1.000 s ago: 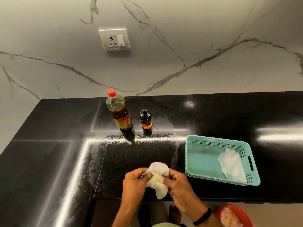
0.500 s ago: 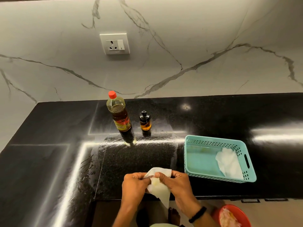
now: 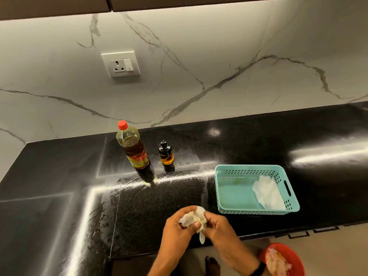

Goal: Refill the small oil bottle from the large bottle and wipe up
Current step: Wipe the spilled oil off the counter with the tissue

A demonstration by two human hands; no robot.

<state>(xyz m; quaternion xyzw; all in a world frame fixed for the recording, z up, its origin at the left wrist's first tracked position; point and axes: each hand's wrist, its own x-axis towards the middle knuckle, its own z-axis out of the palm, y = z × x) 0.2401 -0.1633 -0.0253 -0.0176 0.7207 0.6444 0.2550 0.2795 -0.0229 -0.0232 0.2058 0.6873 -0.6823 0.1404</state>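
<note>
Both my hands are at the near edge of the table (image 3: 59,176), close together. My left hand (image 3: 177,226) and right hand (image 3: 221,228) are both clamped on one crumpled white tissue (image 3: 194,217): fingers curled round it from each side, left thumb pressing on its middle. The tissue is bunched up, yellowish in the creases, and a tail of it hangs down between my hands. It's held above the table edge; can't tell if it touches the table.

The large oil bottle (image 3: 135,152) stands upright toward the far side, left of centre, with its red cap on and dark oil up to the shoulder. The small oil bottle (image 3: 166,156) stands upright just to its right, not touching, with its black cap on and amber oil inside. Both are well apart from my hands.

The shiny black table shows wipe streaks in front of the bottles. A teal basket (image 3: 254,211) sits on the table to the right, near my right hand, with a flat white tissue sheet (image 3: 267,192) lying in its right end. There's a black band (image 3: 258,268) on my right wrist. A red bin (image 3: 296,261) is down on the floor at near right, with crumpled stuff in it. A wall socket (image 3: 120,63) is on the marble wall above the bottles.
</note>
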